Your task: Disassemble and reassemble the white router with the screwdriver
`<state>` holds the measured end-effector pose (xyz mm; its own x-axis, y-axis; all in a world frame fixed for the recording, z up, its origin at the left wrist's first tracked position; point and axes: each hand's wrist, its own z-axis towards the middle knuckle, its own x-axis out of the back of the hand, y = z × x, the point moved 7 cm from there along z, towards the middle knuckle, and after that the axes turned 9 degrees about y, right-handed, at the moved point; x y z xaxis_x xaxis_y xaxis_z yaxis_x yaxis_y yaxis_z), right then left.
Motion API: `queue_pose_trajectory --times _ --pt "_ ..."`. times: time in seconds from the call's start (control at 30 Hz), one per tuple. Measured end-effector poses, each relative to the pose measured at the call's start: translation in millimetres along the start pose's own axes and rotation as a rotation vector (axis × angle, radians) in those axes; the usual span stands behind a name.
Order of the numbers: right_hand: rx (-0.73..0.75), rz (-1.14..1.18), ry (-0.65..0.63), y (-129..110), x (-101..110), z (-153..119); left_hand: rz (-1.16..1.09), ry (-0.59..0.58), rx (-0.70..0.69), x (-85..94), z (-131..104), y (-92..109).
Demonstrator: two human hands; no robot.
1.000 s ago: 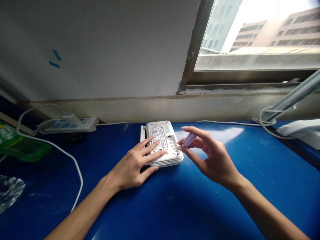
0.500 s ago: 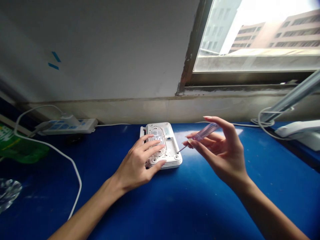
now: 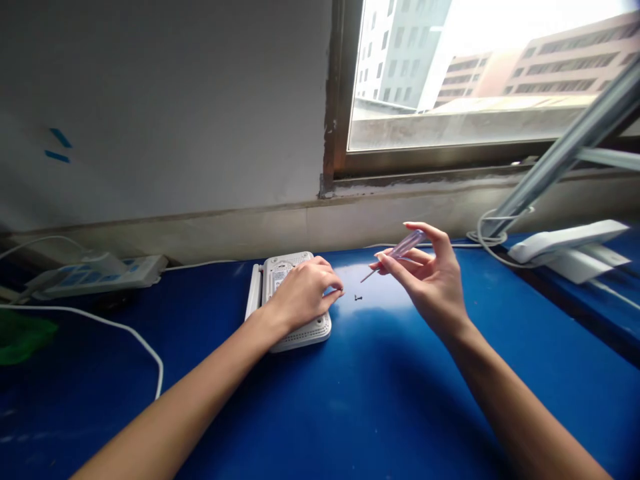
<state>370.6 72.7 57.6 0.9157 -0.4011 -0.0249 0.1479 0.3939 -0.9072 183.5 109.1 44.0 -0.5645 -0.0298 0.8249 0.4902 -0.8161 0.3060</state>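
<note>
A white router [image 3: 300, 340] lies underside up on the blue table, its antenna folded along the left side. Over the router's right part is my left hand [image 3: 306, 287], thumb and forefinger pinched together near its right edge; what sits between those fingertips is too small to make out. My right hand [image 3: 435, 273] grips a screwdriver [image 3: 409, 245] by its clear purple handle, the thin shaft slanting down to the left. Below and left of the screwdriver tip, small dark screws [image 3: 358, 298] rest on the table, touching neither hand.
A white power strip [image 3: 100, 277] with a plug stands at the left by the wall, and a white cable [image 3: 125, 328] curves across the table. Green plastic [image 3: 25, 339] lies far left. To the right are a metal pole [image 3: 550, 167] and a white device [image 3: 565, 241].
My left hand has gone from lying spread on the router to a pinch near its right edge. The screwdriver tip has left the router. Small screws now show on the table. The view has turned right.
</note>
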Motion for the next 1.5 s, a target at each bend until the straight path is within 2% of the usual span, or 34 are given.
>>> queue_pose_trajectory --times 0.2,0.4,0.77,1.03,1.3,1.5 --pt "-0.055 -0.011 0.052 44 29 17 0.126 -0.173 -0.077 -35.0 30 5" --pt "-0.076 -0.006 0.065 62 40 24 0.206 -0.275 -0.131 -49.0 35 9" --pt "-0.072 -0.002 0.068 56 38 22 0.2 -0.302 -0.149 -52.5 31 10" --pt "-0.074 -0.003 0.048 61 39 24 0.152 -0.288 -0.131 -52.7 30 9" --pt "-0.089 0.0 0.034 55 33 18 0.057 -0.263 -0.084 -50.5 26 2" --pt "-0.11 -0.02 0.017 58 31 17 -0.032 -0.286 -0.095 -52.3 22 3"
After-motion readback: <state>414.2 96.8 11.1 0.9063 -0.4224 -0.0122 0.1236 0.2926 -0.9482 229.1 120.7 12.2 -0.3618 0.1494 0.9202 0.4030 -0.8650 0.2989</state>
